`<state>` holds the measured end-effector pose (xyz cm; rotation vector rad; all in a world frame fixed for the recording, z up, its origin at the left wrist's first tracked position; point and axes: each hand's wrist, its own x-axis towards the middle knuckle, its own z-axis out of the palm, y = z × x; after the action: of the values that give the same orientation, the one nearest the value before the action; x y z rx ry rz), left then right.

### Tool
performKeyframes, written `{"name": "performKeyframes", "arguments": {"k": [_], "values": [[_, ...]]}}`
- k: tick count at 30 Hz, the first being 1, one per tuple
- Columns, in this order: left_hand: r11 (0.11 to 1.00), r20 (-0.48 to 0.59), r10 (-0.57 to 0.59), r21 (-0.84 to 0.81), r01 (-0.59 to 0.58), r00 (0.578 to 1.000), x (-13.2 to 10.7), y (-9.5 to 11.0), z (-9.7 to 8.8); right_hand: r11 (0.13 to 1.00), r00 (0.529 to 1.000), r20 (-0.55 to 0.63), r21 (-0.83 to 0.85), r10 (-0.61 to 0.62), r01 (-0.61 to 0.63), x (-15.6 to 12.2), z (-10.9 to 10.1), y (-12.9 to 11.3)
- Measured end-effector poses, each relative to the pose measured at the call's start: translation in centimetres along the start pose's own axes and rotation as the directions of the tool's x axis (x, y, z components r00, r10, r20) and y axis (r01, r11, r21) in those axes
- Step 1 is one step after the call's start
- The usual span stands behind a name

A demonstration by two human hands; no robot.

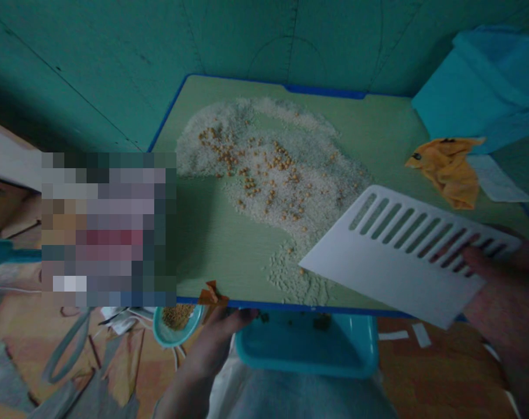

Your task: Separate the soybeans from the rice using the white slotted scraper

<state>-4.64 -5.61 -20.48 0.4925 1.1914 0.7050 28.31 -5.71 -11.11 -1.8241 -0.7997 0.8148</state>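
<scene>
My right hand [504,285] grips a white plastic scraper [404,256] with a row of slots, its fingers partly through or behind the slots. The scraper's pointed corner hangs over a spread of white rice grains [247,137], at its lower right side. Yellow soybeans [284,157] lie scattered on the rice. Down at the board's front edge, my left hand [223,329] closes on the left corner of a blue plastic basin [308,349], its fingers partly hidden. A few dark bits lie in the basin.
The rice lies on a pale green board [198,233] with a blue rim. A blue box [478,87] and an orange cloth [451,171] are at the right. A small bowl [159,331] of soybeans sits below left, near brown tape [212,294]. The left is pixelated.
</scene>
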Motion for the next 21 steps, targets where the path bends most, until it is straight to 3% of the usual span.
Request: {"name": "performKeyframes", "arguments": {"k": [5, 11, 15, 19, 21], "values": [[0.996, -0.067, 0.084, 0.001, -0.084, 0.994, -0.4, 1.0, 0.4, 0.98, 0.996, -0.051, 0.19, 0.072, -0.061, 0.0, 1.2, -0.2], [0.995, -0.087, 0.097, 0.004, -0.097, 0.991, -0.3, 1.1, 0.2, 0.931, 0.977, 0.072, 0.297, 0.199, -0.211, -1.4, 2.0, -1.0], [0.996, -0.092, 0.093, 0.013, -0.092, 0.991, 0.0, 0.6, -0.2, 0.922, 0.983, 0.072, 0.341, 0.167, -0.181, -1.4, 2.1, -1.5], [0.995, -0.074, 0.092, 0.05, -0.088, 0.993, -0.1, 0.8, 0.0, 0.937, 0.978, 0.083, 0.282, 0.192, -0.208, -1.5, 1.8, -1.2], [0.994, -0.081, 0.104, 0.048, -0.1, 0.991, -0.2, 1.0, 0.1, 0.963, 0.987, 0.041, 0.216, 0.157, -0.163, -1.6, 1.6, -0.9]]}}
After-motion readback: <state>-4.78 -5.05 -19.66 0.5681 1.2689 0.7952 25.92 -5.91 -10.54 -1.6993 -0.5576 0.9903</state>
